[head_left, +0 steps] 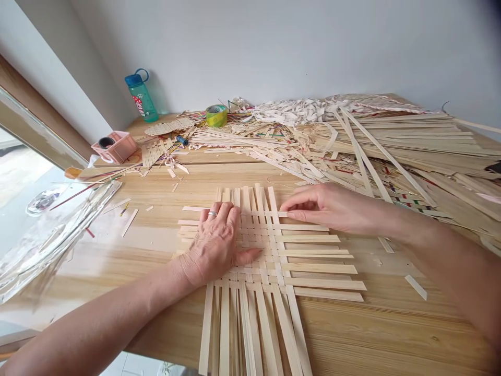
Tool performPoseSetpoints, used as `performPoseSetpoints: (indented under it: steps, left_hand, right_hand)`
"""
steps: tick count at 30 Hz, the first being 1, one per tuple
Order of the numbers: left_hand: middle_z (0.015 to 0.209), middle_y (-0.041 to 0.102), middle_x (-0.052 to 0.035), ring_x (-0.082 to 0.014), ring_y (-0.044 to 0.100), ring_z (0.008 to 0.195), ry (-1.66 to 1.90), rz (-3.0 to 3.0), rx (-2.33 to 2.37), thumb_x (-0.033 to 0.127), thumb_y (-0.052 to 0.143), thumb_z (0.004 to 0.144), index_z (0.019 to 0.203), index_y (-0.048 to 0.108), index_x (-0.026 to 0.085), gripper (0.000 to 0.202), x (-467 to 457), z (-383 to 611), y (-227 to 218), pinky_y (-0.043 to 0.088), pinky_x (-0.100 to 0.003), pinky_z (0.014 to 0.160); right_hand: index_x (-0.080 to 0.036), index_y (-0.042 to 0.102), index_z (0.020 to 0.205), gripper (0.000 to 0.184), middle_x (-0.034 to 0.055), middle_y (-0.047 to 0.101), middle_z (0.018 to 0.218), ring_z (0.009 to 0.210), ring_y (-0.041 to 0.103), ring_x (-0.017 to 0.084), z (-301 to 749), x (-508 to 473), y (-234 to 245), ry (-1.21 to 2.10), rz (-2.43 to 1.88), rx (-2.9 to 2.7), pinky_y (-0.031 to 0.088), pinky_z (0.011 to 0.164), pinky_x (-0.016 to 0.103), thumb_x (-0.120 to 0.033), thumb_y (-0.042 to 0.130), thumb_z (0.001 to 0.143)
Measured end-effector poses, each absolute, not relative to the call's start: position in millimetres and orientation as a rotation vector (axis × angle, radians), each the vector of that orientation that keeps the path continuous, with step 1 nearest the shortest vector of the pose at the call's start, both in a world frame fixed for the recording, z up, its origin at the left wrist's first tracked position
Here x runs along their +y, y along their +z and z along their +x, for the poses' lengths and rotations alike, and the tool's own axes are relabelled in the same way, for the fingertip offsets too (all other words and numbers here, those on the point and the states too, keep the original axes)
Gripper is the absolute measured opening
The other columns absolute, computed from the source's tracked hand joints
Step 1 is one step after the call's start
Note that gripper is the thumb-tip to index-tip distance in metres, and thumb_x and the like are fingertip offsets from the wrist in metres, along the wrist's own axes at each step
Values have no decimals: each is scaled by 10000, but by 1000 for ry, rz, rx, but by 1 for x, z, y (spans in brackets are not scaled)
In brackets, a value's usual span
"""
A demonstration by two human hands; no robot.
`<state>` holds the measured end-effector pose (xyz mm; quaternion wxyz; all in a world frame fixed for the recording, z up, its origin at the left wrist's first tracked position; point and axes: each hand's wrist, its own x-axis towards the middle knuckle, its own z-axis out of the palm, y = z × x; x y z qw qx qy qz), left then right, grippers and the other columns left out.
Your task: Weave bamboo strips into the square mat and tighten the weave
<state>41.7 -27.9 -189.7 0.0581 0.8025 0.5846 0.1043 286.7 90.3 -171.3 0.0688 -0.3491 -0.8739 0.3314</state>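
A flat weave of pale wooden strips lies on the wooden table in front of me. My left hand, a ring on one finger, presses flat on the woven middle with fingers spread, thumb pointing right. My right hand rests at the weave's upper right, fingers stretched left, fingertips pinching the topmost horizontal strip. Loose strip ends stick out below and to the right of the weave.
A big heap of long strips and scraps covers the far right of the table. A roll of yellow-green tape, a teal water bottle and a pink box stand at the back left. Clear plastic wrap lies at the left edge.
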Motion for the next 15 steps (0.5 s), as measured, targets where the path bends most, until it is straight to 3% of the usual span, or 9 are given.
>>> performPoseSetpoints:
  steps: [4, 8, 15]
  left_hand:
    - [1188, 557, -132, -343, 510, 1108, 298, 2414, 1780, 571, 735, 781, 1158, 505, 175, 593, -26, 42, -187, 426, -507, 947]
    - [1162, 556, -143, -353, 515, 1100, 286, 2410, 1794, 603, 745, 756, 1133, 515, 152, 630, -24, 42, -187, 430, -506, 936]
    - [1192, 553, -138, -350, 525, 1106, 348, 2436, 1753, 600, 741, 767, 1186, 504, 168, 647, -24, 40, -190, 432, -511, 941]
  right_hand:
    - [-251, 689, 1082, 425, 84, 677, 1035, 901, 627, 262, 272, 63, -173, 494, -1058, -2687, 466, 784, 397, -611, 553, 903]
    - [-238, 603, 1234, 618, 119, 612, 1110, 978, 601, 300, 256, 39, -185, 360, -931, -2724, 496, 791, 417, -694, 636, 818]
    - [-195, 575, 1259, 757, 137, 567, 1126, 1036, 543, 328, 248, 40, -200, 239, -874, -2735, 490, 862, 457, -715, 710, 725]
